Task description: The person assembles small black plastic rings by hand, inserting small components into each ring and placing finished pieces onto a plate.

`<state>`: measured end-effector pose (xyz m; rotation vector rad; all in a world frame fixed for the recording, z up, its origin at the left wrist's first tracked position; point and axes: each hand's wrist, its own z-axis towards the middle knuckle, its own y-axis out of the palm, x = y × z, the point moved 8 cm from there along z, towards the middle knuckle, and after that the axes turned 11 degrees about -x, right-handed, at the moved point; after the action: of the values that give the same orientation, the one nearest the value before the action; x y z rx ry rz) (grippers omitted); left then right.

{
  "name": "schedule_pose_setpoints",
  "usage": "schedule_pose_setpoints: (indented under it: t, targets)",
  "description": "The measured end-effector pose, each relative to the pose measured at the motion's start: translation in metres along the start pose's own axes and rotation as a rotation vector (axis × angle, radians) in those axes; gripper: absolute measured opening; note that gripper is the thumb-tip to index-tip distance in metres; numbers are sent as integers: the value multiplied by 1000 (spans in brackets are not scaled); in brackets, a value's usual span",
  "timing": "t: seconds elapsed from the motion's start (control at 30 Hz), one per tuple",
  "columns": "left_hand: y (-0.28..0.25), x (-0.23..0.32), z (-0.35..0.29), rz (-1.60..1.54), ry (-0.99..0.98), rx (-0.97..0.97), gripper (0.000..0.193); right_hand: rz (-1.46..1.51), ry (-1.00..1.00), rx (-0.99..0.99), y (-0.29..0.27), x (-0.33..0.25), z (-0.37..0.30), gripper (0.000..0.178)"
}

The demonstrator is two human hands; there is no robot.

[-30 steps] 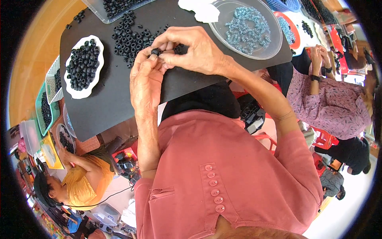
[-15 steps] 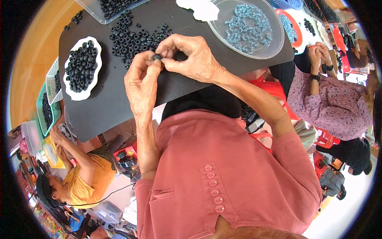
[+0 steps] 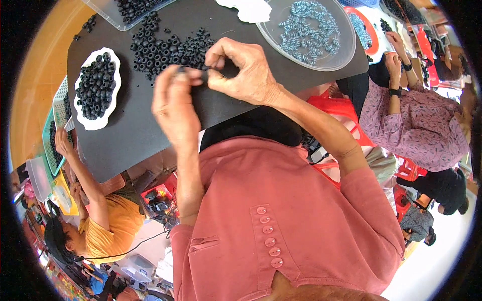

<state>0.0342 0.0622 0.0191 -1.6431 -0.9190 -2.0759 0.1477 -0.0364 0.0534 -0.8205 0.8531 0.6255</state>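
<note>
My right hand pinches a small black round piece between thumb and forefinger. Close by on its left, my left hand is smeared by motion, its fingers drawn together around a dark speck I cannot make out. Both hands hang over the near part of the dark tabletop. Just beyond them lies a loose heap of black hollow round pieces, with smaller ones toward its right. A white scalloped dish full of similar black pieces sits to the left.
A clear round tray at the right holds many bluish coils. White crumpled material touches its edge. A clear bin of black pieces stands far left. Co-workers sit at both sides, one in a yellow shirt, one in a patterned top.
My hands have come slightly apart from the piece they both held; the left is now blurred. The view has shifted slightly. The co-worker at left has reached an arm toward the baskets.
</note>
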Motion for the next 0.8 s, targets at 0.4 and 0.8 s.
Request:
schedule_pose_setpoints:
  t: [0.4,0.8]
  targets:
    - [-3,-11,1,-405,-185,-233,18,-404,38,-7,-1,11,-2,17]
    - [2,-20,13,-372,-125,-159,18,-497,13,2,5,10,6,15]
